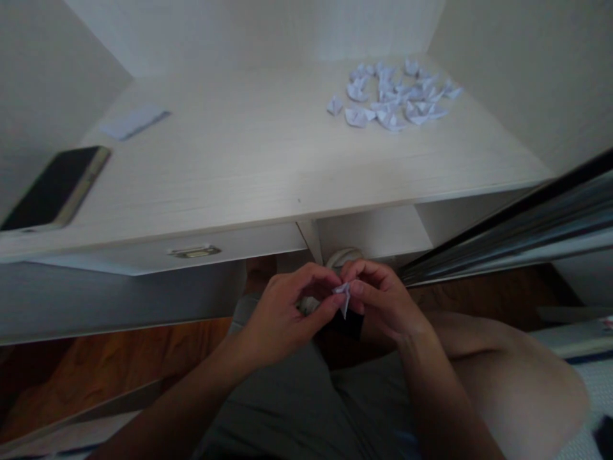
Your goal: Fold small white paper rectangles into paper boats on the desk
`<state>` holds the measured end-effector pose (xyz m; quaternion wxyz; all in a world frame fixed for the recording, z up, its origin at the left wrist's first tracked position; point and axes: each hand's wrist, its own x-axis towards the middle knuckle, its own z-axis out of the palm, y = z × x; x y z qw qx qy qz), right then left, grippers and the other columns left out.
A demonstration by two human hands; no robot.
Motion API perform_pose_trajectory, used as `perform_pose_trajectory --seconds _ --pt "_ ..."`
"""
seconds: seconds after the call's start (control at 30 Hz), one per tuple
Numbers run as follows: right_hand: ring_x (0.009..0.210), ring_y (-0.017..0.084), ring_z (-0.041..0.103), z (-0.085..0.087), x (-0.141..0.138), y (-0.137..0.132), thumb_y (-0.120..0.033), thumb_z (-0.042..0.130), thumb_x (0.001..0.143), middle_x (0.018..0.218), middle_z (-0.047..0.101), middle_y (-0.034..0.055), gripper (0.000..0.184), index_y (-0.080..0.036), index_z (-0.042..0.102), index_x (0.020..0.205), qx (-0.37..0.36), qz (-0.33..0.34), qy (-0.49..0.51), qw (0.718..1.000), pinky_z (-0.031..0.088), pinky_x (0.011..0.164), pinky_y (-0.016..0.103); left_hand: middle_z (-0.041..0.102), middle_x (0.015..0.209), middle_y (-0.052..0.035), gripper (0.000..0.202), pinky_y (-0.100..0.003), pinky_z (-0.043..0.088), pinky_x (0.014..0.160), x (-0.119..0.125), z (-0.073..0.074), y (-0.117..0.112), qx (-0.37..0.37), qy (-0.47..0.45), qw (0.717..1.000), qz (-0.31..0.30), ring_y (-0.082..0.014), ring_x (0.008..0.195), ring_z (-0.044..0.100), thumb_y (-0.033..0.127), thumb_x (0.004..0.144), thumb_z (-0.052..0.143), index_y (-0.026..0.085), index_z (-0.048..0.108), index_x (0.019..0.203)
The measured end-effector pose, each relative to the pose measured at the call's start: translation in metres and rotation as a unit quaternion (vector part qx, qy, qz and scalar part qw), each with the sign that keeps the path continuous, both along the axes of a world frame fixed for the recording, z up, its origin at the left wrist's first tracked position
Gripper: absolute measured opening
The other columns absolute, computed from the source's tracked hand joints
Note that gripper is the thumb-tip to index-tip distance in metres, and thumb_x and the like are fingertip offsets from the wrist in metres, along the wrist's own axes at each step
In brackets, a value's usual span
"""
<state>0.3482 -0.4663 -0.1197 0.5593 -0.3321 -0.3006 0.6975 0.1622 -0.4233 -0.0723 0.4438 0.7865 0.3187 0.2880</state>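
Note:
Between my two hands, above my lap and in front of the desk edge, is a small piece of folded white paper [344, 298]. The thumb and fingers of my left hand [292, 310] pinch it from the left. My right hand [383, 299] grips it from the right, its thumb and forefinger pressed on the fold. One pointed corner hangs down between the fingertips; the rest is partly covered by them. At the back right of the desk lies a loose pile of small folded white paper pieces [390, 96], several of them shaped like little boats.
The white desk [230, 160] has side walls and a drawer with a metal handle [194, 252]. A smartphone [55, 185] lies at its left front, near a stack of white paper slips [136, 121]. A dark-edged panel [522, 220] stands at the right.

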Motion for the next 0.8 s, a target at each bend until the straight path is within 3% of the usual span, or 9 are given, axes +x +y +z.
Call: perform_pose_trajectory --seconds 0.2,0.57,0.8 --pt "0.053 0.007 0.048 -0.003 0.008 -0.002 -0.030 0.081 0.086 0.071 0.058 -0.0044 0.015 -0.022 0.069 0.082 0.040 -0.015 -0.043 0.998 0.036 0.051 0.021 0.071 0.083 0.0035 0.005 -0.020 0.048 0.069 0.006 -0.004 0.003 0.095 0.048 0.994 -0.031 -0.0082 0.074 0.065 0.019 0.097 0.065 0.020 0.064 0.093" --pt "0.056 0.009 0.057 0.009 0.016 -0.004 -0.032 0.079 0.087 0.075 0.058 -0.0040 0.021 -0.021 0.062 0.081 0.060 -0.038 -0.113 0.991 0.047 0.055 0.024 0.067 0.086 0.0021 0.008 -0.023 0.045 0.070 0.012 0.001 0.006 0.092 0.108 0.988 -0.059 -0.0107 0.075 0.063 0.026 0.103 0.055 0.020 0.060 0.100" --pt "0.071 0.014 0.059 0.021 0.019 -0.009 -0.027 0.072 0.091 0.085 0.063 0.0007 0.013 -0.022 0.061 0.085 0.096 -0.063 -0.263 0.958 0.049 0.065 0.029 0.065 0.085 -0.0007 0.006 -0.025 0.046 0.067 0.016 0.006 0.005 0.212 0.121 0.967 -0.073 -0.0136 0.073 0.062 0.019 0.102 0.052 0.018 0.056 0.098"
